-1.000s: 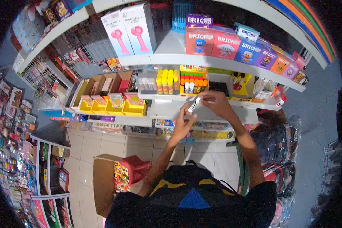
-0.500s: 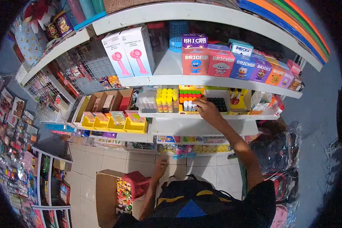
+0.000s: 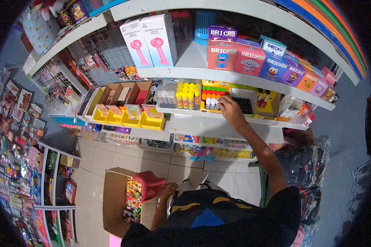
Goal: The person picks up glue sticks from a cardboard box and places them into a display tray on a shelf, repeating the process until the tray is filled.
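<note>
My right hand [image 3: 231,111] reaches to the middle shelf, fingers pinched at a white glue stick [image 3: 213,103] in the front of a yellow display box [image 3: 203,110]. Behind the white ones stand rows of orange and green-capped sticks [image 3: 214,91]. A clear bin of yellow tubes [image 3: 185,95] is left of the box; black-capped items [image 3: 244,105] fill a tray to its right. Low down, my left hand [image 3: 169,190] is curled beside a red cloth [image 3: 147,185] at the edge of a cardboard box [image 3: 114,201]. Its fingers partly hide whatever they hold.
Boxes marked BRICKS [image 3: 250,59] and pink hand-fan boxes [image 3: 158,43] line the shelf above. Yellow bins [image 3: 151,122] sit to the left. Many small colourful pieces [image 3: 132,193] lie in the cardboard box. Plastic-wrapped bags [image 3: 303,171] stand at the right.
The view has tilted down, leaving the upper shelves higher in the frame. My right hand remains at the glue sticks. My left hand has moved down, closer to the red cloth.
</note>
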A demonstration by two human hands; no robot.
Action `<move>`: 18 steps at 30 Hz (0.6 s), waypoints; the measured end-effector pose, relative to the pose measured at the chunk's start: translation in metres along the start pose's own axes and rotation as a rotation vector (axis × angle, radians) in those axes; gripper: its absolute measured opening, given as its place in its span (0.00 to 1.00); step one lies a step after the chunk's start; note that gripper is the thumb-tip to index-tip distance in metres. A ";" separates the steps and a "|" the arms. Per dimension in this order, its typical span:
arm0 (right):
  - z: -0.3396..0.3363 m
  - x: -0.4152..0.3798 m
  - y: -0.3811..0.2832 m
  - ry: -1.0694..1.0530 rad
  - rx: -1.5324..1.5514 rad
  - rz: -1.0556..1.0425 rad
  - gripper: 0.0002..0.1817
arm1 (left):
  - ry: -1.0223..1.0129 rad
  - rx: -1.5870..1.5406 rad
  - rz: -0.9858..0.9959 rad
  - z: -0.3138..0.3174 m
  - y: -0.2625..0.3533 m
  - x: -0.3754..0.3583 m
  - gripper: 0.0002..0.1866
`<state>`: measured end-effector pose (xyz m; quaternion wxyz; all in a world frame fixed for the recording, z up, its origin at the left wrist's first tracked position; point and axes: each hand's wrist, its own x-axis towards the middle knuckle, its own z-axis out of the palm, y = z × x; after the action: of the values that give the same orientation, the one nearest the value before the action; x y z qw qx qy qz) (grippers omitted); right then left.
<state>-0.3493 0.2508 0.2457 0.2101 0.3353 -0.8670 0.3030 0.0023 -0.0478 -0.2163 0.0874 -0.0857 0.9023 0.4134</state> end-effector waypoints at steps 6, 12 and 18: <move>0.004 -0.002 -0.003 0.066 -0.032 0.016 0.07 | -0.024 -0.166 -0.263 0.014 -0.009 -0.036 0.18; 0.004 -0.002 -0.008 -0.066 -0.132 0.123 0.09 | 0.008 -0.293 -0.436 0.029 -0.020 -0.070 0.18; -0.002 -0.007 -0.037 0.163 -0.053 -0.054 0.27 | 0.179 -0.508 -0.614 0.054 -0.032 -0.123 0.18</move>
<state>-0.3176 0.2336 0.2572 0.2966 0.3270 -0.8454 0.3005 0.1331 -0.0166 -0.2464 0.1038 -0.4056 0.7080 0.5687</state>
